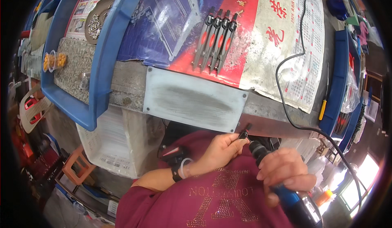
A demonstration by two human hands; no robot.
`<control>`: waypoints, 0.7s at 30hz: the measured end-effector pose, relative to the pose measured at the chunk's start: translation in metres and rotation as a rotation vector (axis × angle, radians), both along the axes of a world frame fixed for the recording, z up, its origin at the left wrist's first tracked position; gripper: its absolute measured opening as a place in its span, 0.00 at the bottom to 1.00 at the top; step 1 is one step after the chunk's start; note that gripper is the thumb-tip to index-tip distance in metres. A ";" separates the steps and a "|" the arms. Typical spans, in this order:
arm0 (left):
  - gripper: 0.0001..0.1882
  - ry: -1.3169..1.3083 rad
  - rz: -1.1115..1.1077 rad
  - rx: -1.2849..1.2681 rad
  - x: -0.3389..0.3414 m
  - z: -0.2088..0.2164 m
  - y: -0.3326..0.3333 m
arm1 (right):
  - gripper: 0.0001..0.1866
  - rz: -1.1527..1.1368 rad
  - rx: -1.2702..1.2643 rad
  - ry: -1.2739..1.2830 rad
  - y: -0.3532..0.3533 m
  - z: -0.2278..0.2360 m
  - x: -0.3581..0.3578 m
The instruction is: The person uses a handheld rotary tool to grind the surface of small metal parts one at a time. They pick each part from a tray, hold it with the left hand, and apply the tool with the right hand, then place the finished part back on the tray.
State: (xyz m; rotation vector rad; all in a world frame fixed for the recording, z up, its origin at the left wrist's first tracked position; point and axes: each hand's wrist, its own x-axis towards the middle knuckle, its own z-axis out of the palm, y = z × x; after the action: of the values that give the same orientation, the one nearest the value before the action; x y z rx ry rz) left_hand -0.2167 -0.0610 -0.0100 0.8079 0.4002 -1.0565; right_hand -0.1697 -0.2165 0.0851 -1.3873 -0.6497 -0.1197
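My left hand [223, 149], with a dark band at its wrist, pinches a small black part [244, 135], mostly hidden by the fingers; it looks like the head of a drawing compass. Around a blue-and-black electric screwdriver [290, 201], my right hand [286, 171] is wrapped. The screwdriver's black nose points at the part and lies close beside it; whether they touch I cannot tell. Several black-and-red drawing compasses [215, 40] lie in a row on the table, beyond a pale worn plate [196, 99] fixed at the table's front edge.
A blue tray [107, 56] at the left bears a dish [94, 23] of small metal pieces and cups of yellow bits [55, 60]. A black cable [281, 85] crosses the printed sheets. At the right are a yellow-handled tool [322, 109] and a blue bin [337, 97].
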 end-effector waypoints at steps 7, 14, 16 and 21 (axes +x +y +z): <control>0.16 -0.196 0.091 0.165 -0.008 -0.004 -0.010 | 0.23 0.008 0.033 -0.028 0.008 -0.007 0.004; 0.17 -0.204 0.110 0.157 -0.010 -0.006 -0.013 | 0.21 0.015 0.069 -0.019 0.011 -0.009 0.008; 0.16 -0.205 0.118 0.155 -0.011 -0.006 -0.013 | 0.22 0.018 0.075 -0.017 0.011 -0.010 0.007; 0.08 -0.152 0.044 0.067 -0.006 -0.005 -0.006 | 0.25 0.040 0.060 -0.031 0.003 -0.007 0.002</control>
State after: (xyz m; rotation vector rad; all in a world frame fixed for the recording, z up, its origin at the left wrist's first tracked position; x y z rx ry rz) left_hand -0.2232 -0.0668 -0.0145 0.9294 0.3240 -0.9374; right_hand -0.1677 -0.2132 0.0777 -1.3165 -0.6945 -0.1281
